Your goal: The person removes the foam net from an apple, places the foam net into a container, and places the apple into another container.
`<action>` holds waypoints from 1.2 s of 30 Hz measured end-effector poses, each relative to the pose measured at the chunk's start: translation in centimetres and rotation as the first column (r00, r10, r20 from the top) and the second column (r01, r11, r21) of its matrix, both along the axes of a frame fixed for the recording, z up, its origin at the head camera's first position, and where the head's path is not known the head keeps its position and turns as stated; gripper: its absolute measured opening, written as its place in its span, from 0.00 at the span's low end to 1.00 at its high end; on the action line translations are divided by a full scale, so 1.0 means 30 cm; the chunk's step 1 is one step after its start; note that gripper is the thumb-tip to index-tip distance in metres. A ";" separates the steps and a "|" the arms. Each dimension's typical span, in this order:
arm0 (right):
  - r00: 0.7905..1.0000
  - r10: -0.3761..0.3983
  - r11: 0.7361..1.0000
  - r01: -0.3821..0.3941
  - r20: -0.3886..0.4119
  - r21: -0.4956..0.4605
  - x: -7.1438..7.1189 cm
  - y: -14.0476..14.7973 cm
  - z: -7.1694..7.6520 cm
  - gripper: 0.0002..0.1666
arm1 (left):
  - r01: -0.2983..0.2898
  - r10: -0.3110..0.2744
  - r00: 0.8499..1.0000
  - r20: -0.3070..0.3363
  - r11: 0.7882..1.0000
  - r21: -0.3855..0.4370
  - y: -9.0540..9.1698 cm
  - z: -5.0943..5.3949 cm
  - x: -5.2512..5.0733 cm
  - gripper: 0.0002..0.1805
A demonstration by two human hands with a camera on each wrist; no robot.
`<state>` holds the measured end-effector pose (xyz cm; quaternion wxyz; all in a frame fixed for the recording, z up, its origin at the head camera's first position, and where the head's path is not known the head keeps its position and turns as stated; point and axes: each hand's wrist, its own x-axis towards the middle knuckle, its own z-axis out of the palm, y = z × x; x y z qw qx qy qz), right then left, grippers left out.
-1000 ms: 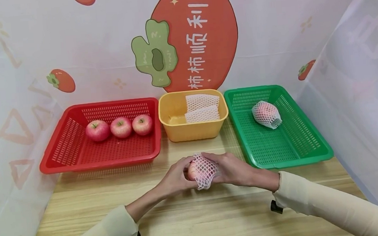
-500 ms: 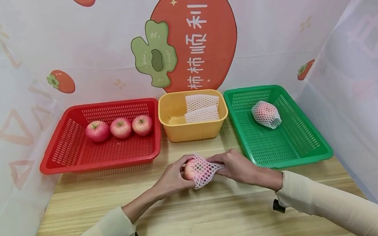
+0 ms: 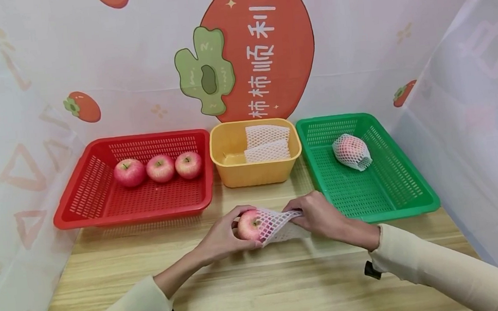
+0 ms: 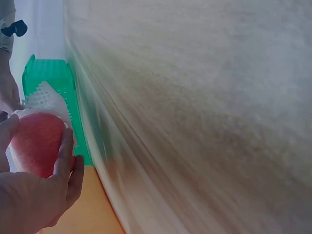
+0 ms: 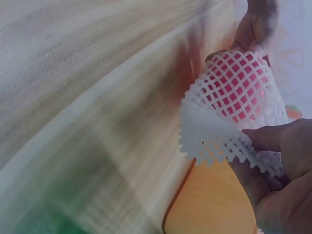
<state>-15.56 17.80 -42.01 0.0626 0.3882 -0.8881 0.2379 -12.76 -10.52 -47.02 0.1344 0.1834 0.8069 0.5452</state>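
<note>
In the head view my left hand (image 3: 223,235) grips a pink-red apple (image 3: 248,226) from its left side, above the front part of the table. A white foam net sleeve (image 3: 276,223) covers the apple's right side and stretches out to the right. My right hand (image 3: 319,216) pinches the sleeve's right edge between thumb and fingers. Seen from the right wrist, the foam net (image 5: 209,126) flares wide at its free end, with the apple's red skin (image 5: 239,92) showing through the mesh. The left wrist view shows bare apple skin (image 4: 38,141) between my left thumb and fingers.
A red basket (image 3: 148,216) with 3 bare apples (image 3: 160,169) stands back left. Behind my hands, a yellow bin (image 3: 255,174) contains foam net sleeves (image 3: 267,144). The green basket (image 3: 381,214) at right holds one net-wrapped apple (image 3: 350,151). A printed curtain (image 3: 135,52) encloses the table.
My right hand has moved right, from around the apple to the sleeve's edge, drawing the foam net rightward. More of the apple's left side is bare. My left hand has shifted slightly left.
</note>
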 end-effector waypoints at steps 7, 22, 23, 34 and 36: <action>0.997 -0.051 0.999 0.050 0.063 0.021 -0.018 0.025 0.047 0.09 | -0.020 0.020 1.000 0.003 1.000 -0.012 -0.030 0.015 0.004 0.43; 0.990 -0.136 0.991 0.136 0.046 -0.008 -0.080 0.033 0.215 0.09 | -0.044 0.044 0.999 0.008 0.999 0.024 -0.114 0.110 0.037 0.42; 0.988 -0.146 0.989 0.147 0.049 -0.006 -0.087 0.030 0.230 0.10 | -0.052 0.052 0.999 0.003 0.998 0.029 -0.121 0.120 0.039 0.42; 0.971 -0.232 0.971 0.234 0.048 -0.046 -0.199 -0.019 0.352 0.14 | -0.117 0.113 0.988 -0.101 0.993 -0.034 -0.206 0.252 0.021 0.42; 0.966 -0.252 0.966 0.254 0.056 -0.046 -0.223 -0.030 0.371 0.14 | -0.136 0.131 0.986 -0.104 0.990 -0.043 -0.220 0.272 0.016 0.42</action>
